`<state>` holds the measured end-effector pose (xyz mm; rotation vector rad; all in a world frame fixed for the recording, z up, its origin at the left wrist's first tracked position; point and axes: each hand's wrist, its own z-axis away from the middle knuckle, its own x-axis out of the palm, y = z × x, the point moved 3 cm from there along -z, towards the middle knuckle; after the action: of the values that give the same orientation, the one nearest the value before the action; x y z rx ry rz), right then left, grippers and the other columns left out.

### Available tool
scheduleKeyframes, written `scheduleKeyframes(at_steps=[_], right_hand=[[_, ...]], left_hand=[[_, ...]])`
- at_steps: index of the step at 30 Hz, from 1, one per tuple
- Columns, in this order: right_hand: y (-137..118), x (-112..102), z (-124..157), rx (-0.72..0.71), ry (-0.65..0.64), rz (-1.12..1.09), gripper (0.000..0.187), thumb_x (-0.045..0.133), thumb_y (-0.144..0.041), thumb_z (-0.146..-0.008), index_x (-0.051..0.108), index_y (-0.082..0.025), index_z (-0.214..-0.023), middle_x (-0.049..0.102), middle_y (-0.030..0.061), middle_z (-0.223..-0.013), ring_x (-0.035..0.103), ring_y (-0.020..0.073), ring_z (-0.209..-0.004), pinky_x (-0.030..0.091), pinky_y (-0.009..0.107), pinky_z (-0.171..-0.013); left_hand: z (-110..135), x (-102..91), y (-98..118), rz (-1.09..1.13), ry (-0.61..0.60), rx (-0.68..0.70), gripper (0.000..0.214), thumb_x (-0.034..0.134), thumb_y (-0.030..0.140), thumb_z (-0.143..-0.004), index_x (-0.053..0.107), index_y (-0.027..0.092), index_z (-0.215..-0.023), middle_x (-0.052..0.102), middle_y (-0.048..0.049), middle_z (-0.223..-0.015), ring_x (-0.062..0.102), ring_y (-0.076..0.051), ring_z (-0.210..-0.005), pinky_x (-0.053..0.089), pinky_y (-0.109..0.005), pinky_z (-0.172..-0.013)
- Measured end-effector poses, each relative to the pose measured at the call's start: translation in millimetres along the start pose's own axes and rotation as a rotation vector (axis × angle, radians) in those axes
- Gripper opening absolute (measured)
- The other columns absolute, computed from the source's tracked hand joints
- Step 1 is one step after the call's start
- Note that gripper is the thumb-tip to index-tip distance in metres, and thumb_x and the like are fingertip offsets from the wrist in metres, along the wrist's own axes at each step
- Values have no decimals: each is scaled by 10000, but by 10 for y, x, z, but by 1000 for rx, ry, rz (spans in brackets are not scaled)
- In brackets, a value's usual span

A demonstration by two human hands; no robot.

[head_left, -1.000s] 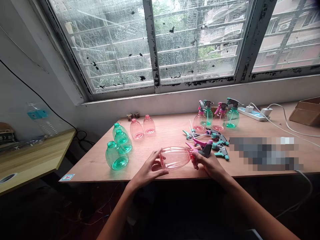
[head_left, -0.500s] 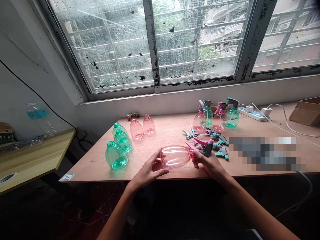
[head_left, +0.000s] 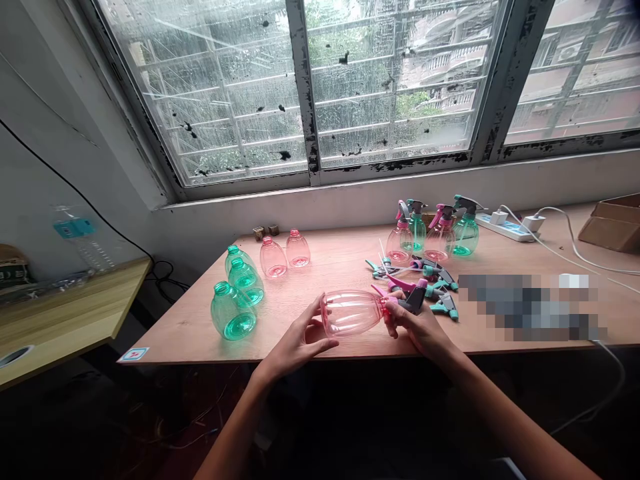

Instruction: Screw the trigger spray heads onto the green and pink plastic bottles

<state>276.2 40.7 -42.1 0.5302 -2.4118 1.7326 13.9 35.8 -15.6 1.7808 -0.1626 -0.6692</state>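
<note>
A clear pink bottle (head_left: 352,313) lies sideways between my hands, above the table's front part. My left hand (head_left: 303,337) grips its base, thumb below and fingers behind. At the neck, my right hand (head_left: 413,323) is closed round the collar of a pink and dark grey spray head (head_left: 414,297), which sits at the bottle's mouth. How far the collar is screwed on cannot be seen. Right behind it lies a pile of loose spray heads (head_left: 440,275), teal, pink and grey, with thin tubes.
Several green bottles (head_left: 234,313) and two pink bottles (head_left: 273,259) without heads stand at left. Bottles with spray heads (head_left: 466,230) stand at the back right, near a power strip (head_left: 510,228), cables and a cardboard box (head_left: 611,225). The table's front edge (head_left: 200,362) runs below my hands.
Both hands keep their hold on the bottle and spray head in nearly the same place. My right fingers have shifted slightly at the collar.
</note>
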Motion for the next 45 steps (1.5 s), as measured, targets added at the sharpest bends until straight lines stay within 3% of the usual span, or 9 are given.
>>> scheduleKeyframes(at_steps=[6, 12, 23, 28, 32, 35, 39, 42, 45], right_hand=[[13, -7, -4, -2, -4, 1, 180, 733, -345, -879, 634, -196, -856, 633, -12, -641, 568, 132, -489, 447, 265, -468], [31, -17, -11, 6, 3, 4, 199, 738, -366, -871, 630, -199, -852, 633, -9, -646, 570, 139, -493, 455, 270, -460], [38, -15, -5, 11, 6, -13, 194, 745, -352, -867, 627, -200, -889, 625, -11, -657, 572, 136, -495, 455, 270, -464], [42, -23, -6, 19, 4, -11, 188, 741, -346, -870, 623, -202, -887, 624, -12, -657, 574, 137, -501, 451, 270, -468], [30, -22, -6, 21, -3, -6, 200, 742, -359, -868, 617, -203, -883, 629, -12, -659, 569, 139, -495, 447, 273, -463], [12, -11, -3, 10, -5, 2, 206, 741, -364, -867, 610, -205, -881, 625, -17, -638, 561, 140, -486, 436, 274, -463], [6, -1, -4, 9, -4, 5, 209, 738, -372, -868, 609, -208, -871, 621, -17, -633, 556, 145, -484, 433, 280, -464], [19, -7, -9, 17, 3, 6, 215, 742, -377, -863, 611, -207, -864, 623, -12, -647, 559, 150, -492, 439, 284, -463], [28, -13, -13, 19, 1, -2, 212, 745, -374, -863, 612, -210, -880, 625, -15, -652, 565, 150, -495, 444, 280, -459]], left_hand=[[-4, 19, -23, 106, -15, 3, 994, 773, 279, -835, 117, 337, -1580, 527, -137, -1428, 569, -278, -1254, 446, -501, -1089], [2, 12, -1, 67, -11, -28, 881, 773, 318, -835, 256, 300, -1549, 524, -148, -1429, 554, -313, -1285, 434, -515, -1103], [1, 21, -23, 137, 9, -2, 964, 779, 280, -829, 168, 335, -1572, 453, -136, -1508, 498, -318, -1360, 387, -519, -1151], [0, 21, 10, 102, -23, 0, 841, 744, 300, -865, 262, 302, -1554, 441, -137, -1534, 482, -329, -1375, 405, -500, -1145], [-10, 7, 21, 29, 19, 33, 922, 749, 286, -859, 170, 335, -1575, 408, -130, -1562, 468, -317, -1383, 360, -519, -1168], [-8, 23, -2, 103, -23, 23, 968, 756, 284, -854, 118, 354, -1579, 446, -135, -1531, 497, -311, -1360, 377, -529, -1155], [5, 18, -33, 173, 7, 5, 942, 754, 305, -855, 153, 332, -1579, 470, -146, -1498, 502, -321, -1353, 388, -539, -1144], [7, 20, -20, 138, -3, 0, 886, 754, 317, -853, 230, 310, -1566, 445, -147, -1523, 497, -328, -1354, 382, -537, -1148], [3, 12, 16, 44, 24, 10, 911, 762, 298, -847, 208, 330, -1569, 431, -130, -1540, 476, -317, -1370, 352, -532, -1167]])
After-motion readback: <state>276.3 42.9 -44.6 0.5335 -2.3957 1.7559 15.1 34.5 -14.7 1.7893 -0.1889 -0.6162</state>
